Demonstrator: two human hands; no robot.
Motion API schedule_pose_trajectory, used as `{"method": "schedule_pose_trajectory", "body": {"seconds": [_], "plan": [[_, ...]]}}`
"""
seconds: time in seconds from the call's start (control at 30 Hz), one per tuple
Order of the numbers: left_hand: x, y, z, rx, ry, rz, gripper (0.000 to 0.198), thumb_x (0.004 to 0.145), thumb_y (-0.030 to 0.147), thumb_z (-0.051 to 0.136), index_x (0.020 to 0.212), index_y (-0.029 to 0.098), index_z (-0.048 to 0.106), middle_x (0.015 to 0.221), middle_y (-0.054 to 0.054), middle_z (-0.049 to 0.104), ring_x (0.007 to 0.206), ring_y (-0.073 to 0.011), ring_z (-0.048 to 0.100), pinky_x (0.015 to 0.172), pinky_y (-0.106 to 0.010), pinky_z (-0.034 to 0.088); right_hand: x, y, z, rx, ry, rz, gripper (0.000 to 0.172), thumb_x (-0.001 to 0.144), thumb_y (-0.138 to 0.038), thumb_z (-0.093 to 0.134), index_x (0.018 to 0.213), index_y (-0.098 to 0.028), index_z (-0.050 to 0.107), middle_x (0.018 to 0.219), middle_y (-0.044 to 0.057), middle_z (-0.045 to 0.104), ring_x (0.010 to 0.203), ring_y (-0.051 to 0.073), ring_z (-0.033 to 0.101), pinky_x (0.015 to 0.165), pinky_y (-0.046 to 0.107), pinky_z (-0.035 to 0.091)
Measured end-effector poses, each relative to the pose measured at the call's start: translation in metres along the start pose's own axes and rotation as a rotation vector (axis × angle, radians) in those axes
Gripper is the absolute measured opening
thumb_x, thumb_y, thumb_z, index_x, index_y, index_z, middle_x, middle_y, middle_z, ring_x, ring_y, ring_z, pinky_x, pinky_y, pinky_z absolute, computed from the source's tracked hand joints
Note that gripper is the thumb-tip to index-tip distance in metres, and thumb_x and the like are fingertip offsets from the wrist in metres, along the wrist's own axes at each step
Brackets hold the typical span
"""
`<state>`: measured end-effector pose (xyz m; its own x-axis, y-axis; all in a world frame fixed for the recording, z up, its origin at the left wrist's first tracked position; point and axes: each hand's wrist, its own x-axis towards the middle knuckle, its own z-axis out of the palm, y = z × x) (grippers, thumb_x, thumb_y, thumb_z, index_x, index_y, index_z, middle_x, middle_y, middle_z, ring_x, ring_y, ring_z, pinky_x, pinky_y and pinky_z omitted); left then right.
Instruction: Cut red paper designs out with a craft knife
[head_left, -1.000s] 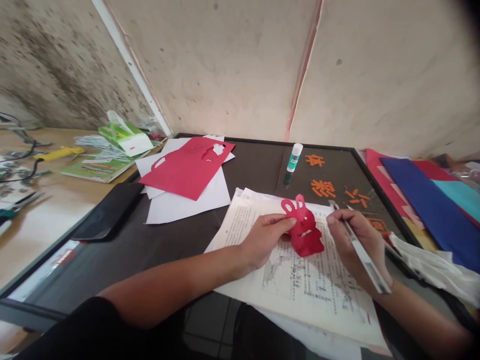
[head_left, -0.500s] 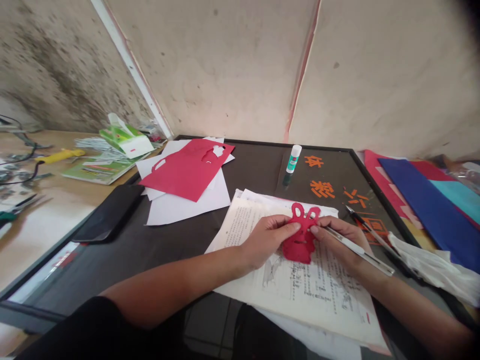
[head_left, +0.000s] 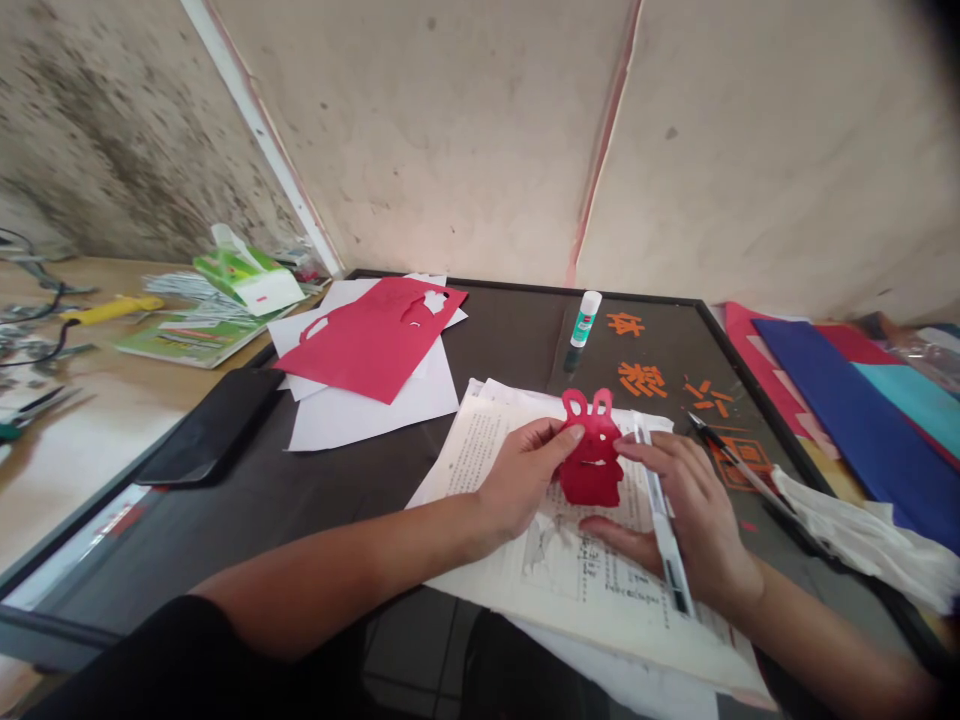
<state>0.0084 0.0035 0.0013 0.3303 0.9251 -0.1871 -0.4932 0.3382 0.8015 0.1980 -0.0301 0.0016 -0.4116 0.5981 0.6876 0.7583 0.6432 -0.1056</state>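
Wooden table [head_left: 90,470] lay left of the black framed board [head_left: 510,340], carrying green-handled pliers [head_left: 37,405], a yellow-handled tool [head_left: 112,308], a green booklet [head_left: 191,345] and a green-and-white box [head_left: 247,283]. Black phone [head_left: 214,425] lay on the board's left edge. Right of it, red cut paper [head_left: 371,335] lay on white sheets [head_left: 367,420], both in the board's upper left area. Printed pages [head_left: 480,450] lay at the board's near edge. Left hand [head_left: 521,475] was over those pages, thumb and fingers pinching the red paper rabbit cut-out [head_left: 592,450], which was upright above the pages, near the board's middle. Right hand [head_left: 701,510] was just beside the rabbit, fingertips reaching its side, thumb spread low over the pages, gripping a slim white tool [head_left: 664,530] against the palm. Glue stick [head_left: 585,318] stood near the board's far edge. Orange paper characters [head_left: 641,378] lay on the board's right half, with a craft knife [head_left: 731,465] beside them. Blue paper [head_left: 847,400] and a white crumpled sheet [head_left: 855,540] lay past the board's right edge.
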Motion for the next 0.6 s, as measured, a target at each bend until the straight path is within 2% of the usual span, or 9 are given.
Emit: {"method": "schedule_pose_trajectory", "body": {"seconds": [0.1,0.2,0.27,0.33,0.43,0.5,0.6], "plan": [[-0.002,0.002,0.000,0.018,-0.102,-0.050,0.039,0.069,0.046,0.084,0.083,0.012,0.071,0.076,-0.003,0.067,0.075,-0.0135,0.062,0.077,-0.029,0.050,-0.002,-0.001,0.004,-0.079,-0.055,-0.127,0.062,0.075,-0.028,0.075,0.131,-0.016,0.050,0.112,0.017,0.064,0.107,0.036,0.061,0.088,0.050,0.049],[-0.003,0.005,0.001,0.005,-0.250,-0.048,0.043,0.075,0.054,0.076,0.084,0.012,0.072,0.088,-0.007,0.070,0.087,-0.0178,0.064,0.088,-0.035,0.050,-0.003,-0.001,0.004,0.029,-0.016,-0.086,0.058,0.077,-0.019,0.070,0.131,-0.017,0.050,0.112,0.016,0.065,0.103,0.033,0.063,0.087,0.047,0.051],[-0.003,0.006,0.001,0.040,-0.267,0.039,0.044,0.079,0.056,0.071,0.087,0.013,0.071,0.097,-0.009,0.070,0.099,-0.0200,0.063,0.094,-0.036,0.047,-0.002,-0.004,0.002,0.192,0.002,0.093,0.050,0.080,-0.018,0.066,0.128,-0.021,0.052,0.108,0.012,0.067,0.093,0.027,0.066,0.081,0.041,0.054],[-0.003,0.007,0.001,0.125,-0.205,0.123,0.036,0.078,0.046,0.076,0.090,0.013,0.069,0.101,-0.009,0.068,0.103,-0.0198,0.062,0.095,-0.035,0.046,-0.001,-0.006,0.001,0.409,-0.029,0.352,0.040,0.084,-0.020,0.063,0.123,-0.025,0.056,0.101,0.007,0.068,0.082,0.021,0.067,0.073,0.034,0.055],[-0.001,0.007,-0.001,0.188,-0.091,0.145,0.037,0.070,0.024,0.081,0.099,0.015,0.060,0.101,-0.007,0.066,0.095,-0.0181,0.063,0.083,-0.032,0.051,0.001,-0.007,0.002,0.813,-0.062,0.673,0.031,0.087,-0.030,0.065,0.117,-0.026,0.060,0.100,0.005,0.070,0.082,0.020,0.067,0.073,0.034,0.055],[0.000,0.008,-0.002,0.201,-0.040,0.143,0.044,0.070,0.019,0.079,0.105,0.017,0.054,0.110,-0.007,0.063,0.085,-0.0150,0.063,0.072,-0.029,0.053,0.001,-0.005,0.005,1.014,-0.042,0.772,0.035,0.084,-0.037,0.068,0.117,-0.025,0.061,0.106,0.006,0.071,0.090,0.023,0.068,0.079,0.037,0.056],[0.001,0.010,-0.003,0.260,0.029,0.155,0.060,0.068,0.015,0.077,0.120,0.019,0.049,0.127,-0.009,0.054,0.072,-0.0093,0.059,0.062,-0.026,0.053,0.000,0.002,0.012,0.999,0.008,0.831,0.042,0.079,-0.041,0.075,0.117,-0.025,0.063,0.110,0.007,0.071,0.093,0.023,0.068,0.081,0.037,0.056]]}}
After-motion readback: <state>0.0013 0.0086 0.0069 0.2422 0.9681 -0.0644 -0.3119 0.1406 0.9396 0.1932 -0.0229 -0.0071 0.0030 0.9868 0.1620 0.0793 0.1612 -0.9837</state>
